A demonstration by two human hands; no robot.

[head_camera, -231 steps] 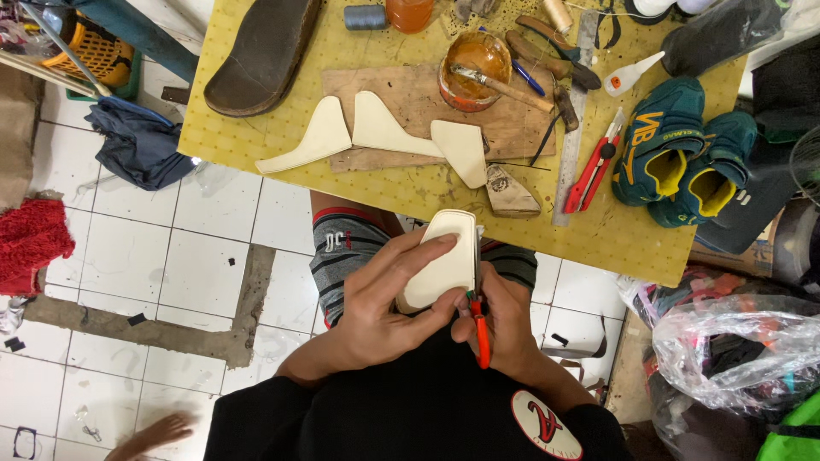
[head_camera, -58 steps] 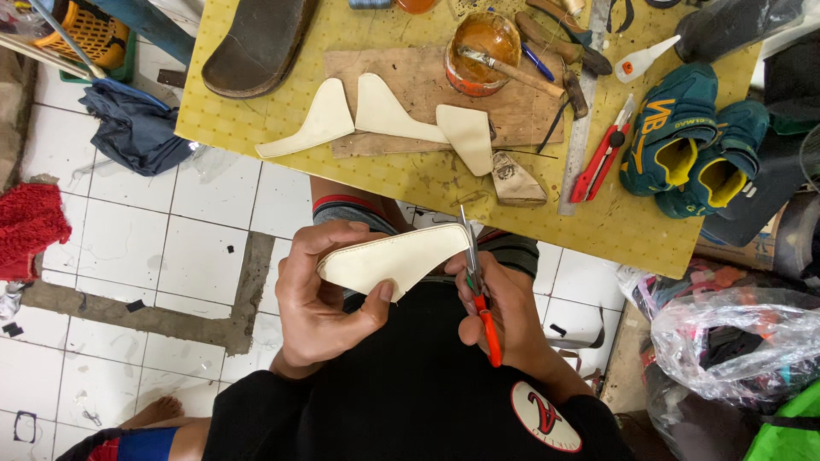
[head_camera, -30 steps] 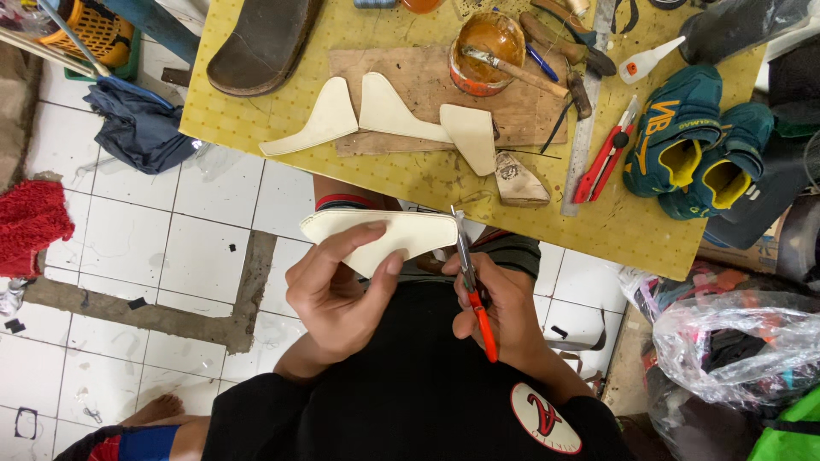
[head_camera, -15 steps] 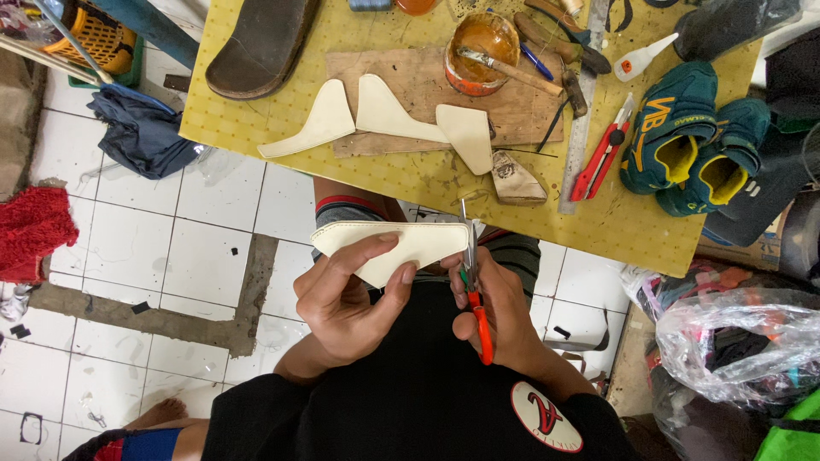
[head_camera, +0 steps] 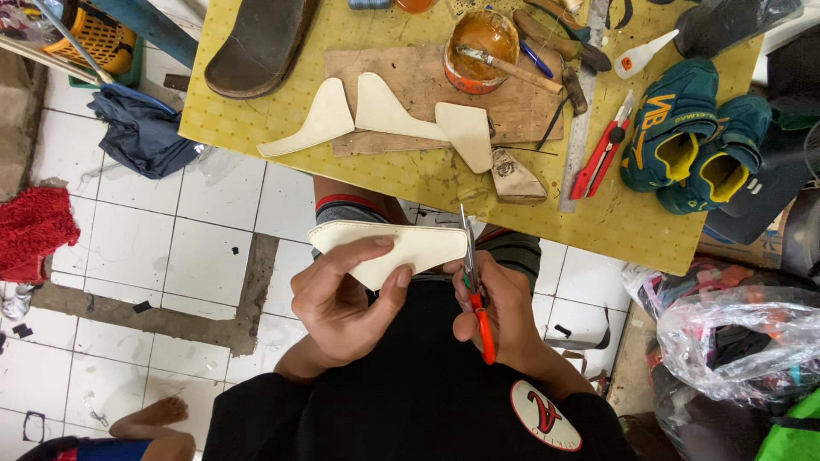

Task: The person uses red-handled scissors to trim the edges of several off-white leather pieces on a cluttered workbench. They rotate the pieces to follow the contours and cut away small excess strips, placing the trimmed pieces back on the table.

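— Where is the piece being worked on?

— The flat cream-coloured leather piece [head_camera: 401, 248] is held over the person's lap, below the edge of the yellow perforated desk [head_camera: 256, 128]. The left hand [head_camera: 346, 299] has its grip clamped on it, thumb beneath and fingers over the top face.

— And the other hand?

— The right hand [head_camera: 500, 312] has its grip closed through the orange-handled scissors [head_camera: 474, 286], the blades pointing up and touching the piece's right end.

— Any containers?

— A round orange-brown glue tin [head_camera: 480, 41] stands on a brown board [head_camera: 418, 85] on the desk, a wooden-handled brush [head_camera: 508, 67] resting in it. Three more cream cut pieces [head_camera: 384, 115] lie just beside it.
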